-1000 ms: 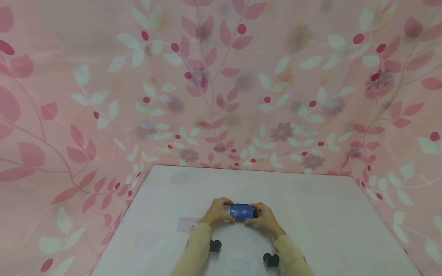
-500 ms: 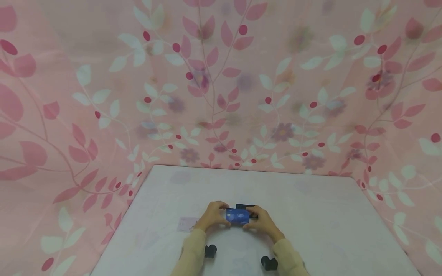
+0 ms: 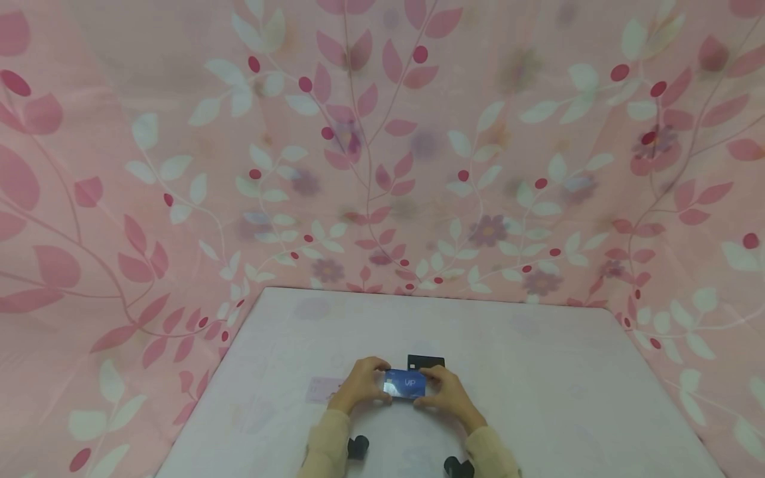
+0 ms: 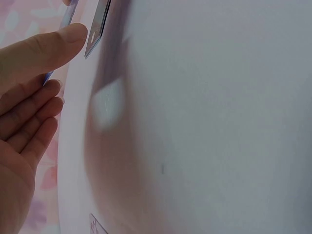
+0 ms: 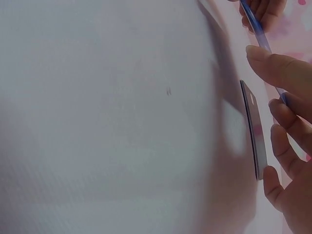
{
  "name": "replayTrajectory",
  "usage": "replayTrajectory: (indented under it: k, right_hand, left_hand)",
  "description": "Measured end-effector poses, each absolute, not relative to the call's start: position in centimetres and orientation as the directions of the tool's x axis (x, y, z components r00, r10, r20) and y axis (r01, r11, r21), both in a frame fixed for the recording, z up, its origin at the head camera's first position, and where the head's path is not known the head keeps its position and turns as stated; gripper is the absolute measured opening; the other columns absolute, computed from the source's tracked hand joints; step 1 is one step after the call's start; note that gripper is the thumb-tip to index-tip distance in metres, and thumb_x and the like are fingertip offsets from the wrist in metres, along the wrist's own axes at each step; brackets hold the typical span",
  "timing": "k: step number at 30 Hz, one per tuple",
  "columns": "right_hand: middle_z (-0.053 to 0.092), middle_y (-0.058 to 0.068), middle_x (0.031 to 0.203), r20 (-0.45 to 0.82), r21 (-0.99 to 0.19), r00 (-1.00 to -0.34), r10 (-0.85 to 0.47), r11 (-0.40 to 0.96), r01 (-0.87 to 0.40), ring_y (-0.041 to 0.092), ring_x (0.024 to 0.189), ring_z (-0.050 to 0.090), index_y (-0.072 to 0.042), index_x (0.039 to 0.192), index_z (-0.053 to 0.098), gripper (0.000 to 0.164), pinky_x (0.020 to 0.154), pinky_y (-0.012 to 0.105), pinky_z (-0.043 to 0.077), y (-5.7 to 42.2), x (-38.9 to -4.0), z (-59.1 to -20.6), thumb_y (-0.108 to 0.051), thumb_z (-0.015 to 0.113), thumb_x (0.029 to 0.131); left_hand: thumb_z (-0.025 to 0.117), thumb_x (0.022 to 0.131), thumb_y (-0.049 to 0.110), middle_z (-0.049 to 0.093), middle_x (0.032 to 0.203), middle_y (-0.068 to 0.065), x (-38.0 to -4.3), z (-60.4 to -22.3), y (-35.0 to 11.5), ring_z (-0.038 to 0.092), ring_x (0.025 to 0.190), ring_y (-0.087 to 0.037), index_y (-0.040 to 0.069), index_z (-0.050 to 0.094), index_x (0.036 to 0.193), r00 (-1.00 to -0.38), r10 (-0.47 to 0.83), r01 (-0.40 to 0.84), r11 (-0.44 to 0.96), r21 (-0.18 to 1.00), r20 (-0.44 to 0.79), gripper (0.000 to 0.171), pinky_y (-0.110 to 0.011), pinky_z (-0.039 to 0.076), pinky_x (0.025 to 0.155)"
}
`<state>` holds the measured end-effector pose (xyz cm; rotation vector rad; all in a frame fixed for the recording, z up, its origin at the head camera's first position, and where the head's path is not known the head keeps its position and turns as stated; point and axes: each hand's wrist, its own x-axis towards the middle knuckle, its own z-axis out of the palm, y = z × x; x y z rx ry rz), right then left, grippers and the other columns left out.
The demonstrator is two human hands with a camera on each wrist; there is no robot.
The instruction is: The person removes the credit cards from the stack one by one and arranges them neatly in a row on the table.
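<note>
A blue card marked VIP (image 3: pixel 404 384) is held between both hands above the table. My left hand (image 3: pixel 362 383) pinches its left edge, thumb on the near side and fingers on the far side. At the opposite end my right hand (image 3: pixel 443 392) pinches the card the same way, as the right wrist view shows with the card's blue edge (image 5: pixel 262 36) between thumb and fingers. Behind the right hand a black card (image 3: pixel 425 362) lies flat on the table, and the right wrist view shows this dark card (image 5: pixel 254 130) below the fingers.
A pale pinkish card (image 3: pixel 323 390) lies on the white table (image 3: pixel 526 372) beside the left wrist, partly covered by it. Pink floral fabric (image 3: pixel 382 166) hangs behind and at both sides of the table. Black wrist mounts (image 3: pixel 358 447) stick out under the sleeves.
Both hands have moved the blue card toward the body and slightly left, off the black card. The black card, mostly covered before, now shows behind it.
</note>
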<state>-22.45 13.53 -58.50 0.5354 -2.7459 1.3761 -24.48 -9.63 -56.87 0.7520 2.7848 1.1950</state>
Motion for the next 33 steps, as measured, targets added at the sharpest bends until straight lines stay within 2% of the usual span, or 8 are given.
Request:
replayTrajectory:
  k: [10,19,26,33]
  right_hand:
    - [0.062,0.004,0.097,0.156,-0.787,-0.945,-0.287,0.542,-0.295,0.021,0.086,0.055,0.004,0.113,0.062,0.063,0.076,0.027,0.049,12.8,-21.9,-58.7,-0.02,0.087,0.06]
    - [0.063,0.005,0.097,0.205,-0.767,-0.93,-0.306,0.539,-0.347,0.02,0.085,0.055,0.004,0.11,0.064,0.063,0.075,0.028,0.048,12.0,-21.5,-58.9,-0.022,0.088,0.058]
    - [0.063,0.004,0.101,0.161,-0.759,-0.939,-0.304,0.57,-0.315,0.019,0.089,0.054,0.0,0.113,0.064,0.064,0.077,0.03,0.048,11.3,-21.6,-59.1,-0.028,0.087,0.06]
    - [0.062,0.003,0.098,0.209,-0.726,-0.926,-0.315,0.585,-0.362,0.017,0.086,0.052,0.0,0.113,0.065,0.065,0.075,0.028,0.046,10.5,-21.6,-59.5,-0.028,0.087,0.059]
  left_hand:
    - [0.089,0.054,0.014,0.067,0.101,-0.012,-23.8,-56.9,-10.4,0.061,0.096,-0.029,-0.001,0.065,0.104,-0.884,0.432,0.431,0.614,0.661,0.176,0.057,-0.042,0.049,0.089]
    - [0.088,0.053,0.013,0.067,0.1,-0.012,-23.3,-57.0,-11.4,0.061,0.096,-0.029,-0.002,0.065,0.103,-0.877,0.438,0.45,0.607,0.655,0.197,0.057,-0.043,0.047,0.091]
    - [0.088,0.052,0.011,0.067,0.101,-0.012,-23.0,-57.3,-12.0,0.06,0.098,-0.029,-0.001,0.065,0.103,-0.89,0.414,0.426,0.609,0.668,0.19,0.057,-0.045,0.046,0.092]
    - [0.087,0.052,0.01,0.066,0.101,-0.011,-22.8,-57.7,-12.7,0.059,0.099,-0.031,0.0,0.064,0.102,-0.891,0.405,0.433,0.629,0.646,0.204,0.056,-0.045,0.046,0.092]
